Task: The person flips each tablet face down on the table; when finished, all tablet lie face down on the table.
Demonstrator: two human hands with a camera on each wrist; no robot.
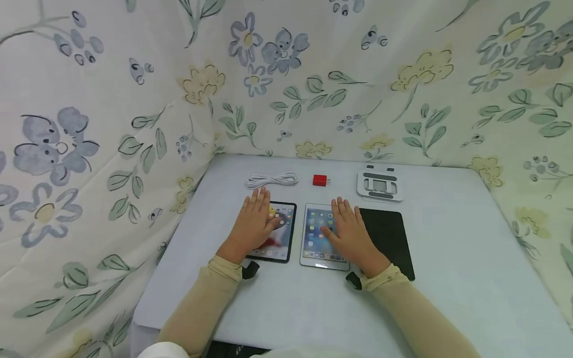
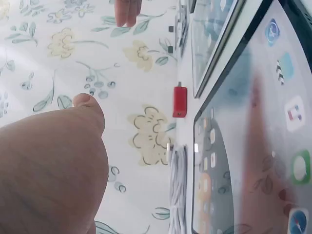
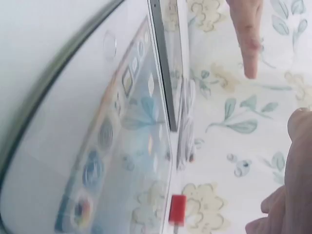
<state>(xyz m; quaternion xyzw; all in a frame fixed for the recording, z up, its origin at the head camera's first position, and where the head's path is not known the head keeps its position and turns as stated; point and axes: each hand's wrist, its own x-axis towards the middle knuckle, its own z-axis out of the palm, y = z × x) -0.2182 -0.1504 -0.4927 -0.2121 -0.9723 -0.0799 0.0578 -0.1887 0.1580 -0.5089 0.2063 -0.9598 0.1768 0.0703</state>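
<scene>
My left hand (image 1: 251, 226) is held flat, fingers straight, above a black-rimmed tablet (image 1: 286, 231) with a lit screen. Over a white-rimmed tablet (image 1: 316, 241), also lit with app icons, my right hand (image 1: 353, 238) extends its fingers forward. In the left wrist view a gap shows between the left hand (image 2: 53, 165) and the screen. The right wrist view likewise shows the right hand (image 3: 297, 180) raised off the glass. Neither hand holds anything. A flat black panel (image 1: 389, 238) lies right of the white tablet, partly behind the right hand.
Along the back of the white table (image 1: 456, 258) lie a coiled white cable (image 1: 271, 180), a red charger plug (image 1: 320, 180) and a folded white-and-grey stand (image 1: 380, 186). A flowered curtain (image 1: 322, 109) hangs behind and beside the table.
</scene>
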